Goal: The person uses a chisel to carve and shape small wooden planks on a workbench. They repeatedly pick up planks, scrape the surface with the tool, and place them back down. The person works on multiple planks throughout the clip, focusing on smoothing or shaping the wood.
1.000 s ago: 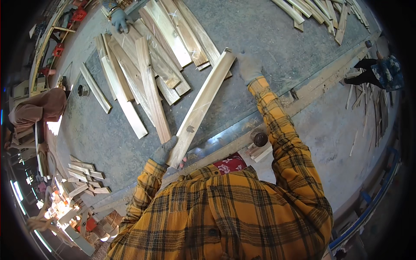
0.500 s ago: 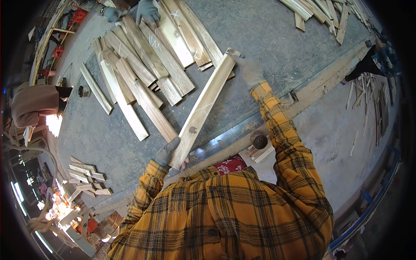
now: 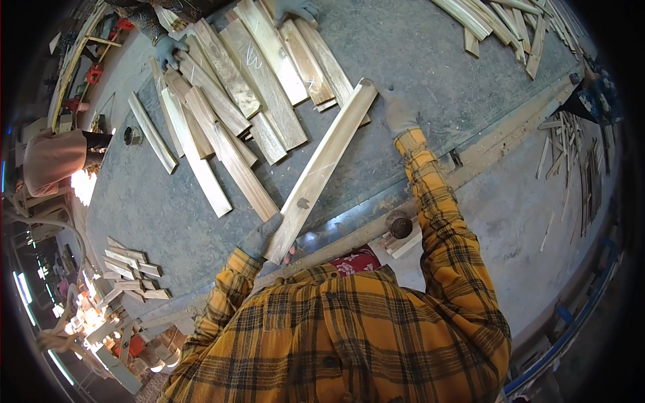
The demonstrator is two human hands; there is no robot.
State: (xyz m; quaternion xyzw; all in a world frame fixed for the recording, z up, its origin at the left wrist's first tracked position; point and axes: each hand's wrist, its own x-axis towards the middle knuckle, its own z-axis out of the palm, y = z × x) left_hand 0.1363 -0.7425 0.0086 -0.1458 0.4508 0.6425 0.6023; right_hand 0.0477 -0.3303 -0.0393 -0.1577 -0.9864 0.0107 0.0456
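Note:
A long pale wooden board (image 3: 322, 176) with a dark knot lies slantwise in front of me, from lower left to upper right. My gloved left hand (image 3: 263, 236) is closed round its near end, with fingertips showing past the right edge. At the far end, my gloved right hand (image 3: 400, 113) grips the board's corner; part of those fingers blurs against the table. Left of this board lies a brownish board (image 3: 228, 154), its near end close to my left hand. Beyond it, several boards (image 3: 265, 87) lie side by side, some with chalk marks.
Opposite me, a co-worker's gloved hand (image 3: 168, 50) touches the boards; another gloved hand (image 3: 295, 10) is at the far edge. Short wood pieces (image 3: 134, 269) lie at the left on the grey table (image 3: 376, 171). More strips (image 3: 500, 27) are piled far right. A dark round knob (image 3: 399, 224) sits by the front edge.
The board in my hands has shifted slightly to the right at its far end. The co-worker's hands have moved apart over the far boards, and some of those boards have shifted.

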